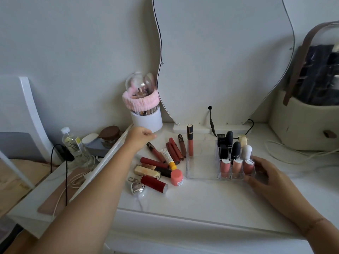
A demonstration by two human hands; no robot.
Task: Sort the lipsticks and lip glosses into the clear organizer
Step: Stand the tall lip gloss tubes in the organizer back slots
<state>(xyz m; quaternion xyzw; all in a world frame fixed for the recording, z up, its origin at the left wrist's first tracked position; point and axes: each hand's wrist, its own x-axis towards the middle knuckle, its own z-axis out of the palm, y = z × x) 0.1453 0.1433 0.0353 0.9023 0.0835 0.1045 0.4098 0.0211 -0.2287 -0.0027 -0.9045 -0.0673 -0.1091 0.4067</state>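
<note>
The left arm [95,195], nearest the lens, is stretched from the lower left across the white table [201,198]. The left hand [140,136] is held above the table, well to the left of and behind the clear organizer [200,168]. Its fingers are seen turned inward, but whether anything is held cannot be told.

A wavy mirror [220,61] is propped straight behind the organizer. A cream case [300,125] with a brown strap is placed behind it to the right. A brush holder [145,109] wrapped in a pink band is set behind it to the left.

The organizer itself is steadied by the right hand [266,174], by which its right front corner is gripped, fingers along the right wall and thumb at the front.

Inside, a tall gloss [190,142] is stood upright in the back left corner of the large compartment. The front row of small cells at the right is filled by three pink glosses [237,165], with black lipsticks [235,149] and a white tube [247,151] stood behind them.

Just left of the organizer, the unsorted pile [165,158] of glosses and lipsticks is laid flat. At its front edge a dark red lipstick [154,183], a pink-capped pot [177,177] and a silver heart charm [137,187] are found.
</note>
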